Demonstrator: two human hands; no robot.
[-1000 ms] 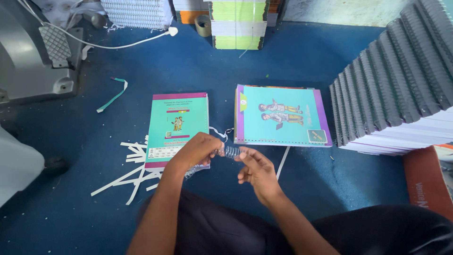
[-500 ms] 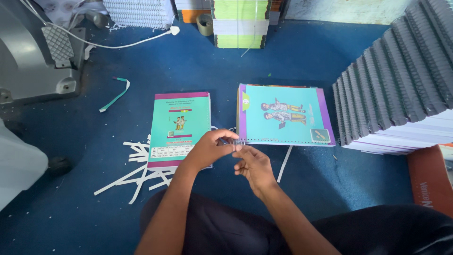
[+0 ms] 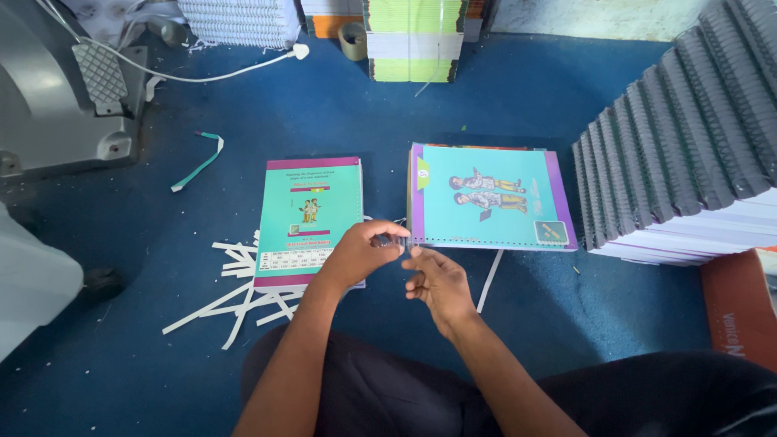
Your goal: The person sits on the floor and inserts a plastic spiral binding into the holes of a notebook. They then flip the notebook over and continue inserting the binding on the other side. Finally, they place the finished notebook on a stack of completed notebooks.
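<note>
The left hand (image 3: 360, 255) is pinching a small, hard-to-make-out piece at its fingertips, just off the lower-left corner of the turquoise notebook (image 3: 490, 197) lying on the blue floor (image 3: 340, 113). The right hand (image 3: 437, 283) is hovering half-curled just below, holding nothing visible; the notebook's punched long edge is running sideways directly beyond both hands.

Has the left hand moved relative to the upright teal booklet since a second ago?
Yes. The left hand has drifted right, off the upright teal booklet, toward the wide booklet's lower left corner.

The left hand (image 3: 360, 255) now sits higher, nearer the right-hand book's (image 3: 486, 194) punched edge; the right hand (image 3: 437, 283) opens its fingers and hangs just below, apart.
</note>
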